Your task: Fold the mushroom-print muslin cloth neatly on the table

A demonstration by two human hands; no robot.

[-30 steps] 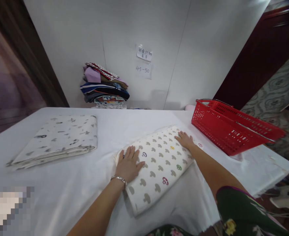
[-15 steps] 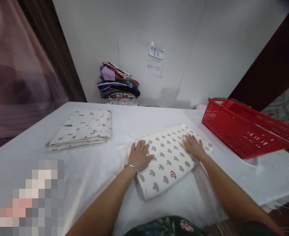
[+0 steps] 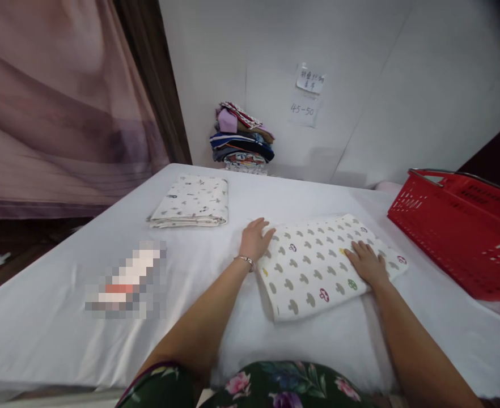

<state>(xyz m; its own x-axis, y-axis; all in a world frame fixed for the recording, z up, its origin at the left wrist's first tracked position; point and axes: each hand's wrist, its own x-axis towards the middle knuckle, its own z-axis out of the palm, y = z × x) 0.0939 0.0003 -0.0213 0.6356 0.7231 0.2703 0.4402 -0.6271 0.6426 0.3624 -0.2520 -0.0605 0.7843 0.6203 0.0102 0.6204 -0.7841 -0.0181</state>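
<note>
A folded white cloth with a grey mushroom print (image 3: 313,266) lies in front of me, a few mushrooms coloured red, green, yellow or purple. At its left edge is my left hand (image 3: 256,241), a bracelet on the wrist. Its fingers are stretched out and the thumb reaches over the cloth's edge. My right hand (image 3: 368,265) rests flat on the right part of the cloth, fingers spread. To the left, farther back, lies another folded white cloth (image 3: 193,201) with small grey motifs, touched by neither hand.
The table has a white cover (image 3: 190,272). A red plastic basket (image 3: 458,238) with metal handles stands at the right. Folded fabrics (image 3: 244,139) are stacked behind the table by the wall. Left of me is a pixelated patch (image 3: 131,277); a pink curtain (image 3: 63,113) hangs beyond.
My left hand has slid off the top of the mushroom-print cloth to its left edge. My right hand stays flat on it. The view has turned left.
</note>
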